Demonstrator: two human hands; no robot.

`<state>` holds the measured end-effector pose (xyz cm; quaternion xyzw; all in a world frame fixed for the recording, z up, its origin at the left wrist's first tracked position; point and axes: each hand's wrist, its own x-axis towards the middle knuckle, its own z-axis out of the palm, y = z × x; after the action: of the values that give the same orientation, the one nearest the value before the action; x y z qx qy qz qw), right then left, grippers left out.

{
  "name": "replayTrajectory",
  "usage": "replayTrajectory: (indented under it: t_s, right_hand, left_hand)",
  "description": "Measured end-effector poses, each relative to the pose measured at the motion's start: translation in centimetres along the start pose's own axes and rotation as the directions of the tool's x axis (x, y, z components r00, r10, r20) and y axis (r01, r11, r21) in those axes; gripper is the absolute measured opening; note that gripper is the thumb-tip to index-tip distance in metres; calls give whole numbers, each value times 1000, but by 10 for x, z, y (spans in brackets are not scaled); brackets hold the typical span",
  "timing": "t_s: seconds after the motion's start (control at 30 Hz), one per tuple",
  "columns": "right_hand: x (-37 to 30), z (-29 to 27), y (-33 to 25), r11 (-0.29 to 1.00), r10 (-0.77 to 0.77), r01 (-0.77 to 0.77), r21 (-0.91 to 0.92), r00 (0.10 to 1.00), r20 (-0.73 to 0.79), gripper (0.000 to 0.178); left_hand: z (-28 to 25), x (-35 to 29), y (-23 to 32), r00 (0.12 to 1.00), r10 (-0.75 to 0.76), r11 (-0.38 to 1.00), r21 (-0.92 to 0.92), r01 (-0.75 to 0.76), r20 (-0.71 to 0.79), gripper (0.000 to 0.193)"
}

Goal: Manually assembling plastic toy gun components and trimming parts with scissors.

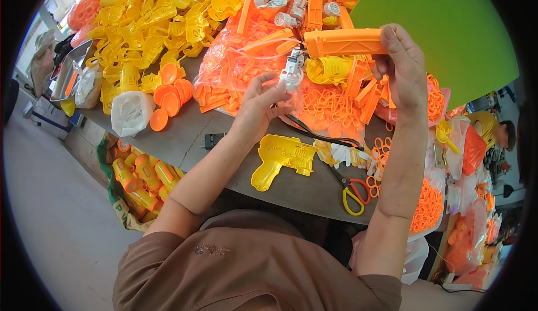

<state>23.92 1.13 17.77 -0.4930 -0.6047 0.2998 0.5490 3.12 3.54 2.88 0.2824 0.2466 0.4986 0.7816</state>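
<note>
My right hand [404, 67] grips one end of a long orange plastic housing [343, 42], held level above the table. Just below the housing's left end, my left hand [263, 100] pinches a small white motor unit [291, 74] with thin wires trailing from it. A yellow toy-gun half shell [281, 158] lies flat on the grey table [185, 137] under my left wrist. Scissors with yellow and red handles [352, 190] lie near my right forearm.
A big heap of yellow shells [151, 19] fills the far left. Orange discs [171, 95] and bags of orange parts [235, 64] sit mid-table. A green board [448, 25] stands at right. A crate of assembled toys [140, 185] sits below the table edge.
</note>
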Motion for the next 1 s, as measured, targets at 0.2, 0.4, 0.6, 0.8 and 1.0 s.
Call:
replayTrajectory:
  t_s: [0.2,0.4,0.6,0.8,1.0]
  right_hand:
    - [-24,3,-1,997,-5,3,79,1000,24,28]
    - [-36,-10,3,997,-21,27,69,996,-87,32]
    - [-42,4,4,981,13,-1,194,998,-63,33]
    - [-48,17,-8,987,12,-8,162,1000,-25,34]
    - [-45,-8,19,938,146,-123,325,988,-48,35]
  left_hand:
    - [10,-10,-15,976,131,985,87,-148,176,88]
    - [-7,-27,20,990,103,986,119,-114,91,63]
    - [-46,5,34,953,-93,983,-126,134,288,33]
    - [-8,2,25,996,9,961,-276,18,94,38]
    - [-17,9,32,940,-39,972,-207,115,338,32]
